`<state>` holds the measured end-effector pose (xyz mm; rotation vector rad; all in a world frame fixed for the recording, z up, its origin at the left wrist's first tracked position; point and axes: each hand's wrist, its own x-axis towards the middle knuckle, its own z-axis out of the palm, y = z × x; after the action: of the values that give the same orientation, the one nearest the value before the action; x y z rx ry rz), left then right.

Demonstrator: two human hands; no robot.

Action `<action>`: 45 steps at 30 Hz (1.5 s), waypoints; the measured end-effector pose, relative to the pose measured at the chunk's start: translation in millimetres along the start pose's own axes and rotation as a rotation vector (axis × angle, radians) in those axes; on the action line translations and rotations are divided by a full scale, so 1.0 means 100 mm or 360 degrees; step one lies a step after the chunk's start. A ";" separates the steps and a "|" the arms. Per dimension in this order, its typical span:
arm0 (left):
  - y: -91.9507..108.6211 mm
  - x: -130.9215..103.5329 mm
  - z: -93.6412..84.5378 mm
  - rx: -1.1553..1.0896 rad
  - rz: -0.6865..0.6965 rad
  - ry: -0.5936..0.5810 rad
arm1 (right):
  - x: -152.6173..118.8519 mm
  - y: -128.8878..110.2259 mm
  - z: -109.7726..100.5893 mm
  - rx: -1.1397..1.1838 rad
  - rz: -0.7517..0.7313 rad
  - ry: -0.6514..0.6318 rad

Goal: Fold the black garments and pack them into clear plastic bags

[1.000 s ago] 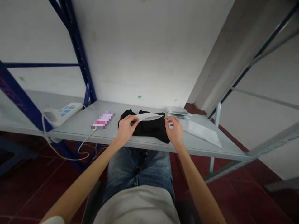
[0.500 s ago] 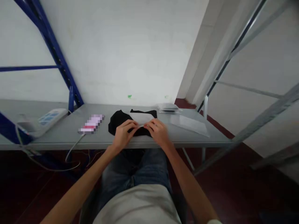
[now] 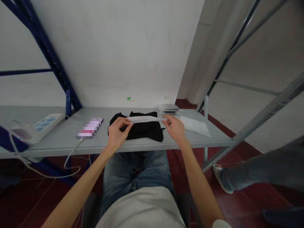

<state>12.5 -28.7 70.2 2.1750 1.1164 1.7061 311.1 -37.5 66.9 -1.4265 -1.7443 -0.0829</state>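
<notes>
Black cloth (image 3: 144,131) lies bunched and partly flat on the grey table in the middle of the head view. Above it a white sheet (image 3: 144,119), narrowed to a long strip, stretches from side to side; whether it is paper, plastic or fabric I cannot tell. My left hand (image 3: 118,131) pinches its left end between thumb and fingers, over the left part of the cloth. At the other end, my right hand (image 3: 175,127) is closed in a pinch on the strip, just right of the cloth.
A phone (image 3: 91,127) with a blurred screen lies left, a white cable (image 3: 71,153) running from it. Farther left sits a white power strip (image 3: 48,125). Flat packets (image 3: 169,109) and a white sheet-like bag (image 3: 196,125) lie right. Another person's leg (image 3: 256,171) shows at lower right.
My hands have moved apart, and the white sheet between them now appears as a long narrow strip. More of the black cloth shows. A person's leg has appeared at right.
</notes>
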 end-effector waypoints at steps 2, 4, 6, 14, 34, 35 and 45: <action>0.02 -0.03 0.03 -0.0027 0.0027 0.0008 | -0.04 -0.09 0.04 0.0265 0.0024 -0.0266; 0.06 -0.05 0.07 -0.0054 0.0075 -0.0004 | -0.07 -0.20 0.11 0.0591 -0.0012 -0.0557; 0.11 -0.08 0.10 -0.0077 0.0117 -0.0039 | -0.09 -0.28 0.16 0.0821 -0.0067 -0.0683; -0.04 -0.19 0.32 0.0099 0.0001 -0.0281 | 0.02 0.54 -0.11 0.0641 0.0225 0.0058; -0.19 0.08 0.63 0.0705 -0.0181 -0.0397 | -0.31 1.51 -0.57 0.0332 0.1341 0.0218; -0.22 0.06 0.59 0.0672 -0.0249 -0.0302 | -0.29 1.48 -0.58 0.0246 0.1286 0.0212; -0.42 -0.21 0.04 0.0819 -0.0358 -0.0079 | 0.09 0.31 0.18 0.0091 0.0526 -0.0246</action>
<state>-4.7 -11.5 29.9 2.2220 1.8709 1.3706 326.8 -9.9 47.3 -1.6954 -1.5936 0.2585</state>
